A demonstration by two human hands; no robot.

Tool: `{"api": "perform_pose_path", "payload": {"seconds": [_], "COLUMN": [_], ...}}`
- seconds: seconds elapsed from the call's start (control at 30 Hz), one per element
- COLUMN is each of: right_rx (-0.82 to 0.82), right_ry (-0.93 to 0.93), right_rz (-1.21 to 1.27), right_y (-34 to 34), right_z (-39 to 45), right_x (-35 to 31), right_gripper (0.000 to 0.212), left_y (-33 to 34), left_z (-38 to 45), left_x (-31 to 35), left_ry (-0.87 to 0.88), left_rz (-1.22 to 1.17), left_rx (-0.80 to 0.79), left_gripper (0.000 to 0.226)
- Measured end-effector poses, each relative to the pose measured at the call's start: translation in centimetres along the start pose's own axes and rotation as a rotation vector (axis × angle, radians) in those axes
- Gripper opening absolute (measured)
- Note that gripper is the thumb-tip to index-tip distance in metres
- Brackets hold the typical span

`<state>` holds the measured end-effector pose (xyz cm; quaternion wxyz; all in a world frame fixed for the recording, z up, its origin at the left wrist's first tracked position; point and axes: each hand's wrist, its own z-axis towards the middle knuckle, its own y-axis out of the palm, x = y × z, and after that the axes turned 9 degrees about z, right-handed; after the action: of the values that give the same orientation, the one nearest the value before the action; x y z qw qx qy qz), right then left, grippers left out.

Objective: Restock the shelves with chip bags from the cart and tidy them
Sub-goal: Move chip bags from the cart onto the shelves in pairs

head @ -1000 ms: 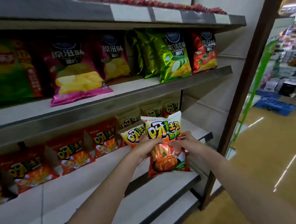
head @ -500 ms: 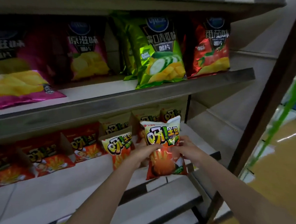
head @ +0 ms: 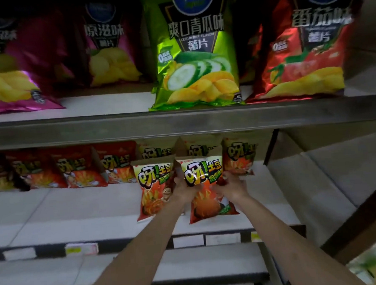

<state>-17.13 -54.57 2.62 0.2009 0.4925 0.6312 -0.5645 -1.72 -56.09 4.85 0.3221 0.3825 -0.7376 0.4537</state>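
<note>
since a second ago we have carried the chip bag (head: 207, 185) from out in front of the unit in over the middle shelf (head: 55, 216); at frame centre its bottom now looks to rest on the board, just beside a matching bag (head: 154, 188). our left hand (head: 182, 190) and right hand (head: 231, 187) curl round its two sides. placing looks nearly done. bare board lies lower left; the upper shelf edge (head: 181, 120) hangs close above.
</note>
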Motion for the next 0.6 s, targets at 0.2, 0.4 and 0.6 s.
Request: {"api": "perform_pose_path", "payload": {"seconds": [0.2, 0.4, 0.6], "right_rx": [-0.081, -0.054, -0.001], "right_ry": [-0.002, 0.006, -0.001], "right_rz": [0.082, 0.238, 0.206], "right_y": [1.4, 1.2, 1.8], "right_z": [2.6, 3.4, 3.8], "right_x": [1.0, 1.0, 1.1], "right_gripper": [0.059, 0.048, 0.047], "left_y": [1.2, 1.5, 1.1], "left_z": [1.8, 2.2, 1.1], "left_x": [-0.1, 0.3, 0.7], "left_ry": [-0.051, -0.09, -0.059], "left_rz": [0.078, -0.002, -0.033], "left_rx": [0.112, 0.035, 0.035], "left_gripper": [0.051, 0.052, 0.039]}}
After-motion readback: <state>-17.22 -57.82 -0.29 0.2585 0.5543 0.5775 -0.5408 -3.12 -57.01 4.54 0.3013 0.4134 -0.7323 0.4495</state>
